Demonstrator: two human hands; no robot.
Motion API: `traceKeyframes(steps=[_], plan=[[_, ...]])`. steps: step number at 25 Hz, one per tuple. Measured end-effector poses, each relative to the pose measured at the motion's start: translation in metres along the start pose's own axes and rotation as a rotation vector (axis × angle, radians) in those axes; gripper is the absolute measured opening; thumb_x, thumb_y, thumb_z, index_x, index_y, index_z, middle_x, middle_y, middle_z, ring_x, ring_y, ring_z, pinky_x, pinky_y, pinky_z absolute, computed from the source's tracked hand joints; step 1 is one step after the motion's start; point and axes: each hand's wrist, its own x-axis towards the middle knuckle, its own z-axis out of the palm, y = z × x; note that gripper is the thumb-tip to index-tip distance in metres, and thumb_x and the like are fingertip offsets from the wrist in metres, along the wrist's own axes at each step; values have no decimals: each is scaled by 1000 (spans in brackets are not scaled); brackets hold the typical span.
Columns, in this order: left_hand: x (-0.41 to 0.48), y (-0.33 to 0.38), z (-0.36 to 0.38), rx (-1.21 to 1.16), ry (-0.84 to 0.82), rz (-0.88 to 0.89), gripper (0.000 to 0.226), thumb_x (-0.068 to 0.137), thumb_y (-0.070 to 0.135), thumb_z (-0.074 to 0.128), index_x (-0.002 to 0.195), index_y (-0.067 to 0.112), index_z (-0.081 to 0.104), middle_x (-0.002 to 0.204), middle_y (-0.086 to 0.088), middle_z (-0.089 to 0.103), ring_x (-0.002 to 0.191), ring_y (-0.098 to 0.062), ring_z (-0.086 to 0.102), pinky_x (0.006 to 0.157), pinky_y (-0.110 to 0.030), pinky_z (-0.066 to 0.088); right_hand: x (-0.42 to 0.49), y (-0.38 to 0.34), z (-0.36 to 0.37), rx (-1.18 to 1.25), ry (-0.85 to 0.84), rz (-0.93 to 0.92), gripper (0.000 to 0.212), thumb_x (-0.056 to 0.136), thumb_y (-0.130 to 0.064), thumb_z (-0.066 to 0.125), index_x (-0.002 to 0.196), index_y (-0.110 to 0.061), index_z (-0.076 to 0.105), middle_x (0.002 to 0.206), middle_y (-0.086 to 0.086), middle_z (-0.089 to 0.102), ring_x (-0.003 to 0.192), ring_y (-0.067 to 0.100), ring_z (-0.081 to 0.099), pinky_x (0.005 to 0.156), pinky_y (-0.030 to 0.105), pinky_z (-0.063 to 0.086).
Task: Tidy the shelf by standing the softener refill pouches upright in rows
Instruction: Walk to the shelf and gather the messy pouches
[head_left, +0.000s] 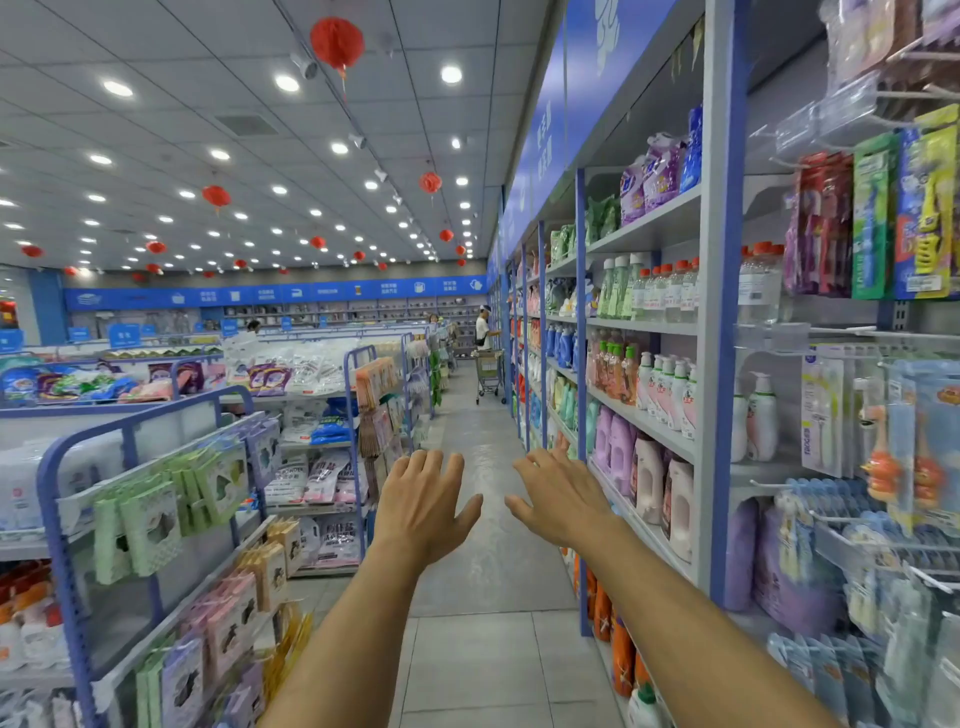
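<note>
Both my arms are stretched out in front of me over a shop aisle. My left hand (422, 503) is held flat with its fingers spread, holding nothing. My right hand (558, 499) is also flat and empty, close to the edge of the tall shelf unit (719, 364) on the right. Purple and blue refill pouches (655, 174) stand on that unit's top shelf, well above and beyond my hands. More soft pouches (561, 244) sit farther along the same level.
Bottles of detergent fill the right-hand shelves (644, 421). A low rack (150, 519) of hanging packets stands at left. The tiled aisle floor (483, 597) runs ahead to a shopping trolley (488, 374) and a person (483, 327).
</note>
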Motion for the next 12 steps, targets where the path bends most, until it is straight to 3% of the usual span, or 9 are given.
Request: traceKeyframes(steps=[12], plan=[[31,-5,35,-6,-26,-8,66,96,68,37,135,17,53,124,-8,64,111,-28,60,98,-42,49,46,25,32,38,-28,-7,58,101,-55,49,144,-17,52,142,7,55,129,29,51,100,45,50]])
